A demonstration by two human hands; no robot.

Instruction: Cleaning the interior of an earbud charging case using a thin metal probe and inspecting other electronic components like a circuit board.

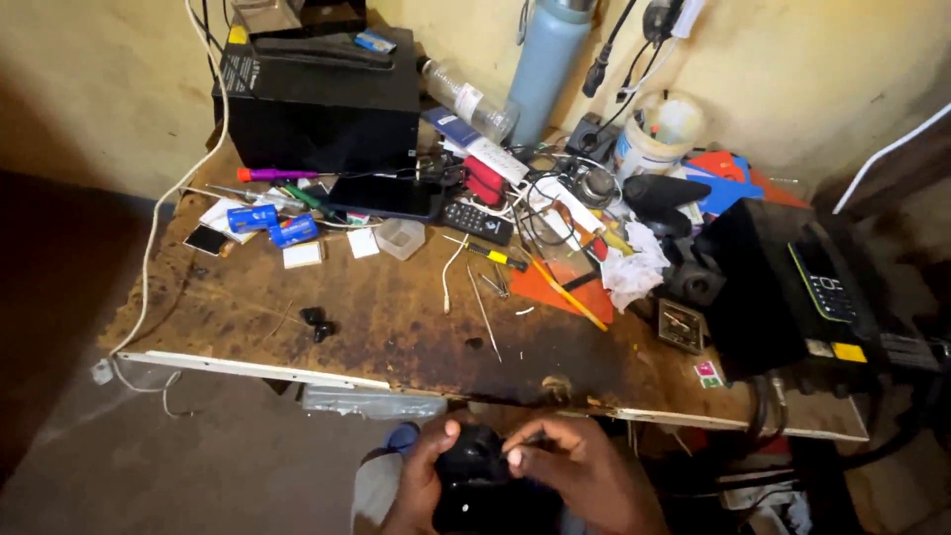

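Both hands, left (421, 481) and right (584, 476), clasp one black device (475, 481) (too dark to identify) just below the table (396, 327) edge; two blue batteries (269, 224) lie far above it.

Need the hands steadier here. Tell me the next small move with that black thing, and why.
Probably lift the black object onto the bare worn tabletop. Both the left hand and the right hand grip it low over the lap, below the table edge, with nothing under it.
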